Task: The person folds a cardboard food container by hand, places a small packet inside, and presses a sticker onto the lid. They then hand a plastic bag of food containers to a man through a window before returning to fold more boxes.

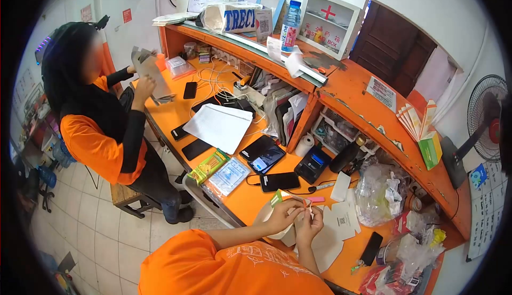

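Observation:
My left hand [285, 214] and my right hand [309, 224] meet close together over the front of the orange desk. Both have their fingers pinched on a small white, green and orange paper piece [276, 198]; its green corner sticks out beyond my left hand. Part of the paper is hidden by the fingers. Beneath and beside my hands lie pale card sheets [336, 228], one with a printed code. A pink stick-like item [317, 199] rests just beyond my fingertips.
Several phones, including a black one [280, 182], lie on the desk [234, 201] with white papers [218, 127] and a card terminal [313, 164]. Plastic bags [381, 194] crowd the right. A co-worker [106, 135] at left holds grey sheets [152, 74]. A fan [485, 114] stands far right.

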### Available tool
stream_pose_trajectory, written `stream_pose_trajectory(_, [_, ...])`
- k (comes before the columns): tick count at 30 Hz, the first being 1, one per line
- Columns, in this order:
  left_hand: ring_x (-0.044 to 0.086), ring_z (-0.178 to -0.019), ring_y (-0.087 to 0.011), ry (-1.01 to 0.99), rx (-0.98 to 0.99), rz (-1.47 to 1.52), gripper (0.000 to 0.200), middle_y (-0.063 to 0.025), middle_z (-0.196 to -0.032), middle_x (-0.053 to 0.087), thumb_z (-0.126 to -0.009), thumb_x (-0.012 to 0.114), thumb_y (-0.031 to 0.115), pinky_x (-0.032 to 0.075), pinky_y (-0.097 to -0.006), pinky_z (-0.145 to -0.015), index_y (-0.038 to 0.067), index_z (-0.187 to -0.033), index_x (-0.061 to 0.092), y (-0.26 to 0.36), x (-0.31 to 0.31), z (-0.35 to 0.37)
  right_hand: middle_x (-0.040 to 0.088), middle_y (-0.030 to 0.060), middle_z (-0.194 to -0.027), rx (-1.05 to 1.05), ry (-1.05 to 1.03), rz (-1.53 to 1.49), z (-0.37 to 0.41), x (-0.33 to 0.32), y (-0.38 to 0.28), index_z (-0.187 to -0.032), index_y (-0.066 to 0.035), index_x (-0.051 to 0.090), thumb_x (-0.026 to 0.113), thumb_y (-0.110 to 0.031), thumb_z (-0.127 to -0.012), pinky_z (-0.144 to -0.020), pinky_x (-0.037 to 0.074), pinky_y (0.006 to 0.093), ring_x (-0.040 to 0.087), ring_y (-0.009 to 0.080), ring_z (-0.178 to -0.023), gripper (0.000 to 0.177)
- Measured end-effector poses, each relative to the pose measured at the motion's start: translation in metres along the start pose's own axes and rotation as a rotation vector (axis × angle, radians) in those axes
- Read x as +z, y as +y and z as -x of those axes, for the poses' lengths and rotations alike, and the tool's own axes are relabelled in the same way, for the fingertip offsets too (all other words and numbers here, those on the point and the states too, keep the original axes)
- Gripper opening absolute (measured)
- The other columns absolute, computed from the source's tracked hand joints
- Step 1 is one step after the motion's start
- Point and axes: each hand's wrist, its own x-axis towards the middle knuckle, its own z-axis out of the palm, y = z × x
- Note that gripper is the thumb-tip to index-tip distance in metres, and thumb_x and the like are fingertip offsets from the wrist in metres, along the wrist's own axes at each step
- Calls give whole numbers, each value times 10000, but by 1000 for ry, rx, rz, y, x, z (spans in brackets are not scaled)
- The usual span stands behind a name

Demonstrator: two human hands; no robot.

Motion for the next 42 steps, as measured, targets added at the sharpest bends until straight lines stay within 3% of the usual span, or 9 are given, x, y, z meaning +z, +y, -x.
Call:
stream_pose_trajectory(12, [552, -834, -148, -34, -219, 151, 130, -100, -883, 574, -802, 571, 58, 442, -252, -740, -26, -901, 573, 3, 2, 4, 513, 53, -846, 92, 0, 16, -2, -2, 4, -838, 29, 532, 518, -33, -814, -667, 409, 224, 481, 115, -787, 68])
stream_pose_trajectory(17, [538, -971, -175, -125, -333, 306, 302, -111, -1075, 545, -839, 531, 86, 426, -264, -838, -17, -1122, 504, 10, 7, 6, 516, 30, -798, 20, 103, 85, -3, 3, -2, -814, 7, 554, 527, -43, -820, -625, 406, 209, 481, 86, -717, 56])
stream_pose_trajectory(25, [471, -1074, -228, -140, -157, 323, 472, -174, -1225, 422, -868, 464, 121, 368, -300, -909, 2, -1296, 304, -13, 14, 20, 551, 65, -851, -50, 7, 226, -4, -1, 1, -830, 30, 594, 554, -23, -805, -588, 444, 229, 532, 108, -716, 71])
stream_pose_trajectory(28, [416, -1128, -250, -183, -180, 204, 496, -182, -1226, 411, -863, 477, 163, 318, -328, -949, 5, -1299, 301, -4, 11, 20, 563, 71, -853, 162, 30, 52, -2, -2, 3, -850, 35, 597, 556, -21, -799, -605, 447, 228, 544, 120, -729, 86])
stream_pose_trajectory(32, [353, -1189, -237, -214, -54, -108, 483, -156, -1292, 359, -884, 438, 235, 277, -335, -974, 5, -1291, 317, -3, 10, 23, 591, 95, -764, -55, 107, 208, -1, 3, 10, -849, 33, 613, 544, 14, -769, -605, 452, 255, 554, 162, -663, 107])
stream_pose_trajectory(35, [320, -1191, -297, -350, -123, -142, 529, -184, -1261, 362, -861, 471, 200, 232, -362, -994, 15, -1314, 271, -3, 3, 16, 570, 120, -870, -88, 64, 244, 0, 5, 5, -860, 32, 615, 553, 13, -760, -640, 452, 259, 558, 182, -701, 119])
stream_pose_trajectory(37, [353, -1162, -281, -264, -138, 113, 537, -171, -1279, 348, -866, 464, 197, 269, -361, -970, 20, -1323, 245, -16, 13, 23, 509, 142, -1021, -400, -16, 569, 7, 10, 5, -887, 31, 614, 574, -3, -749, -679, 453, 277, 555, 210, -791, 148])
stream_pose_trajectory(41, [390, -1069, -192, -245, -313, 234, 441, -116, -1168, 382, -895, 413, 239, 349, -290, -888, 10, -1259, 319, -13, 5, 8, 498, 158, -1013, -362, -28, 466, -14, -6, 4, -876, 23, 562, 611, -12, -731, -719, 459, 286, 551, 214, -852, 157])
stream_pose_trajectory(42, [390, -1061, -190, -281, -271, 189, 420, -108, -1141, 395, -896, 412, 251, 342, -282, -888, 11, -1235, 351, -7, 0, 3, 515, 140, -980, 2, 14, -1, -13, -3, 5, -920, 13, 486, 609, 1, -735, -704, 459, 266, 550, 184, -831, 223])
